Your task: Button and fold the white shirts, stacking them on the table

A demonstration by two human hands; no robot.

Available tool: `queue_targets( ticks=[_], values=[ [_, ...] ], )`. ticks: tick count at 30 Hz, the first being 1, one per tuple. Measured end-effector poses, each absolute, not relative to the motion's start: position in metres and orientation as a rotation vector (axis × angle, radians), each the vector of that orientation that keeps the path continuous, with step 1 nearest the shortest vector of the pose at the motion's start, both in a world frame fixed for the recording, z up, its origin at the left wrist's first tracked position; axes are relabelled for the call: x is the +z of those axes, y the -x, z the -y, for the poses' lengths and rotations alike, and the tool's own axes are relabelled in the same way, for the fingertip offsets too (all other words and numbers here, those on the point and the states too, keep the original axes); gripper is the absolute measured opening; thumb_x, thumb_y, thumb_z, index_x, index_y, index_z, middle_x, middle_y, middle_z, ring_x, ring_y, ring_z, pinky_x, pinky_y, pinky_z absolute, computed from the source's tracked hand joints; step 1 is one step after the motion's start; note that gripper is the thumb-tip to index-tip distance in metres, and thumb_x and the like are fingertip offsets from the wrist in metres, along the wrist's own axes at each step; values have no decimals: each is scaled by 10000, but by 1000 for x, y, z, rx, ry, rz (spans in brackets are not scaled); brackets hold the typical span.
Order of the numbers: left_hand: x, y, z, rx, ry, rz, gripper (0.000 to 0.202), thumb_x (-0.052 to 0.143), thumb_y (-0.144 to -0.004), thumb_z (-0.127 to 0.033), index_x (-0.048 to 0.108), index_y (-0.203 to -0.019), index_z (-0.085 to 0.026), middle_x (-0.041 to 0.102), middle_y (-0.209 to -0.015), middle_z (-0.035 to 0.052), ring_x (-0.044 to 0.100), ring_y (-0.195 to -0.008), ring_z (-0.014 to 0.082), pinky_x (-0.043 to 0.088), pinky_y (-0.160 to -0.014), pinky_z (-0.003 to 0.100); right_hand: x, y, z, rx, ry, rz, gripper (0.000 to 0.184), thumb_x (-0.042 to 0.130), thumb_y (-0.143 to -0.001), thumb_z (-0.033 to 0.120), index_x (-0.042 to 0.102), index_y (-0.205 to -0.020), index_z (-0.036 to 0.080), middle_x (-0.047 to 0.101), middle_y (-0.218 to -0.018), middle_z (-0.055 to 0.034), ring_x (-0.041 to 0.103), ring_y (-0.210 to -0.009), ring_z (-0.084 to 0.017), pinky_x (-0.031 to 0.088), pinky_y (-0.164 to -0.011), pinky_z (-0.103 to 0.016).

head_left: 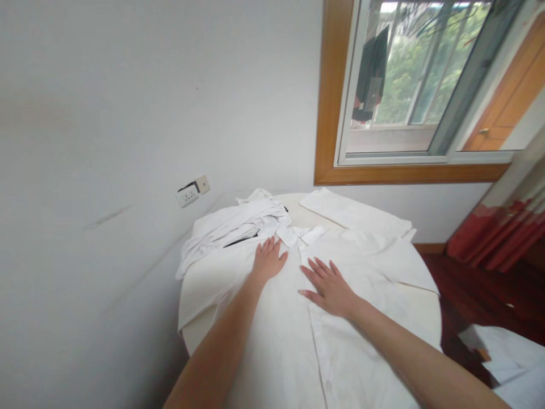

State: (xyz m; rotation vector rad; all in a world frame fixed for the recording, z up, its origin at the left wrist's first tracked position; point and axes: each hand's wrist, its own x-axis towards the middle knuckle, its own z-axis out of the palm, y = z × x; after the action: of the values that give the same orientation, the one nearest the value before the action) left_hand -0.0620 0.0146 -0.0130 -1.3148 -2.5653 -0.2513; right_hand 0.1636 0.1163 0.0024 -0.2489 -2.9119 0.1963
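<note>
A white button-front shirt (281,335) lies spread front side up over a round cream table (293,201), its collar at the far end and its sleeves out to both sides. My left hand (269,258) rests flat on it just below the collar, fingers apart. On the other side of the button strip, my right hand (330,287) is spread with its palm down on the shirt's chest. Neither hand grasps the cloth. The shirt's lower end runs out of view at the bottom.
Crumpled white clothes (230,224) lie at the table's far left, against the wall. A folded white garment (357,213) lies at the far right. White cloth (511,358) is low at the right, above the dark red floor (430,272). A wall socket (187,195) is beyond the table.
</note>
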Motion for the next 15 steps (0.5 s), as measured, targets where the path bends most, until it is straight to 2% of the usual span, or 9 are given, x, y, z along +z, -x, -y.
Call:
queue_targets(
  ticks=[4, 8, 10, 15],
  values=[
    [-14, 62, -15, -261, 1332, 2548, 567, 319, -913, -499, 426, -1383, -201, 363, -1472, 138, 329, -1363, 283, 265, -1099, 508, 13, -147, -146, 168, 460, 2891, 554, 286, -950, 462, 386, -1420, 186, 442, -1427, -110, 368, -1318, -255, 315, -1052, -401],
    [-15, 63, -16, -247, 1310, 2535, 569, 315, -915, -495, 434, -1379, -189, 370, -1468, 134, 334, -1360, 282, 273, -1096, 506, 17, -117, -190, 78, 782, 2839, 445, 367, -911, 244, 494, -1319, 122, 467, -1394, -138, 371, -1299, -250, 325, -1026, -364],
    [-15, 62, -16, -238, 1300, 2526, 569, 320, -915, -491, 443, -1374, -178, 379, -1462, 138, 348, -1352, 284, 279, -1094, 503, 16, -105, -203, 71, 850, 2816, 414, 378, -912, 254, 528, -1273, 117, 480, -1376, -139, 389, -1276, -245, 334, -1003, -348],
    [-15, 61, -15, -235, 1280, 2507, 549, 336, -915, -481, 460, -1363, -189, 400, -1450, 130, 364, -1345, 271, 290, -1093, 490, 8, -94, -207, 7, 886, 2721, 429, 352, -935, 429, 536, -1256, 213, 516, -1331, -106, 436, -1199, -258, 333, -947, -403]
  ],
)
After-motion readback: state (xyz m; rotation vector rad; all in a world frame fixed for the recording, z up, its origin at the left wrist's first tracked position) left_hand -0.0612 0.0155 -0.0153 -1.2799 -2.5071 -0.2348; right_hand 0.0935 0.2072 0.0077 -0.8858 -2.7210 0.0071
